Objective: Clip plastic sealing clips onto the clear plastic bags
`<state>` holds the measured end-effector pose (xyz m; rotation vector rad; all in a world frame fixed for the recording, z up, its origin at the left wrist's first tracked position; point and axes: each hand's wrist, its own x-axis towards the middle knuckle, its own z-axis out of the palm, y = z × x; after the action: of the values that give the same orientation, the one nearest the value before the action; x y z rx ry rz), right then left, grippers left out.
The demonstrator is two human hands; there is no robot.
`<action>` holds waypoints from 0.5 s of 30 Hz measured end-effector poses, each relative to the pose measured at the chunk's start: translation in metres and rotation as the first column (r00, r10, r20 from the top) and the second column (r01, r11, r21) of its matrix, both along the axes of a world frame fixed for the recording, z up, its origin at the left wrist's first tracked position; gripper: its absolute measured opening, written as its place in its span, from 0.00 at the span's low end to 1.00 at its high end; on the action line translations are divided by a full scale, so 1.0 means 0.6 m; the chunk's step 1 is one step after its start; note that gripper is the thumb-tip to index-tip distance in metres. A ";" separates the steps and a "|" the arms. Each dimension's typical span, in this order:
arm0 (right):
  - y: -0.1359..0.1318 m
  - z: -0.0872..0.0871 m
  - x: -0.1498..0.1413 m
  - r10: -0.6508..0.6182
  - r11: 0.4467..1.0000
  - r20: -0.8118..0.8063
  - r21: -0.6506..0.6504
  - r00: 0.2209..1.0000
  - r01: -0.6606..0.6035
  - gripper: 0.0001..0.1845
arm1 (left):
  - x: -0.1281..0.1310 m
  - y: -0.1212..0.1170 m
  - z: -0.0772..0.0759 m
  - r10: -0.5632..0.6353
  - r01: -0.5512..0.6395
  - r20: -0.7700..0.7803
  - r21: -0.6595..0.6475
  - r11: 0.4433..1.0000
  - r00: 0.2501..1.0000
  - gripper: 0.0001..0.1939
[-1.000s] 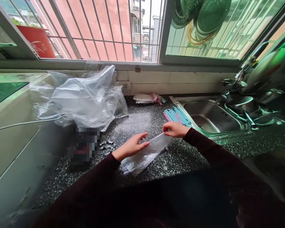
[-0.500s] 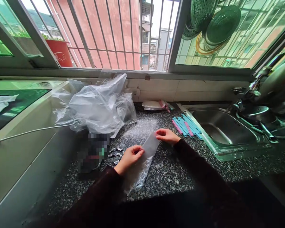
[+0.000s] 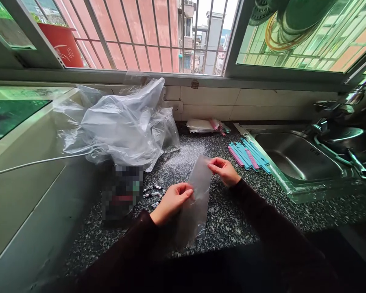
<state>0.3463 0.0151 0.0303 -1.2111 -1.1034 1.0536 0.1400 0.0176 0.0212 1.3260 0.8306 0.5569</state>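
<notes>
A long, narrow, see-through plastic bag [image 3: 198, 191] hangs between my hands above the speckled dark counter. My left hand [image 3: 172, 201] pinches its left edge partway down, thumb on top. At the upper right edge, my right hand [image 3: 224, 171] holds the bag between thumb and fingertips. The bag looks flat, and its lower end lies near the counter's front edge. To the right of my right hand lies a group of blue and pink bag sealing clips [image 3: 248, 154]. Left of my left hand, small shiny dark pieces [image 3: 154, 193] rest on the counter.
A big crumpled clear plastic bag [image 3: 125, 122] sits at the back left, with a white cable [image 3: 42, 162] running to it. A stack of flat clear bags [image 3: 199, 125] lies by the wall. A steel sink [image 3: 293, 158] is at right; a blurred-out object [image 3: 122, 193] stands at left.
The plastic bag has turned more upright and spread wider between my hands. Both hands keep their pinch on it. The whole view has tilted down slightly.
</notes>
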 end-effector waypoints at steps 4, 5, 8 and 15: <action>-0.009 0.005 -0.009 0.002 0.999 -0.116 -0.053 0.993 -0.008 0.23 | 0.001 -0.003 0.002 0.066 -0.068 0.047 0.043 0.997 0.997 0.13; -0.011 0.004 -0.012 0.011 0.996 -0.141 -0.085 0.990 -0.023 0.25 | 0.002 -0.003 0.003 0.078 -0.081 0.059 0.046 0.996 0.995 0.13; -0.015 -0.002 -0.021 0.007 0.988 -0.149 -0.149 0.989 -0.030 0.25 | 0.001 -0.003 0.003 0.063 -0.066 0.076 0.039 0.997 0.995 0.12; -0.028 -0.006 -0.054 0.071 0.993 -0.069 -0.084 0.995 -0.077 0.19 | 0.002 0.004 0.003 0.125 -0.128 0.185 0.002 0.992 0.975 0.18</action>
<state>0.3140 -0.0018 0.0265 -1.2027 -1.0679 1.2005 0.1409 0.0198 0.0229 1.2192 0.7624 0.7757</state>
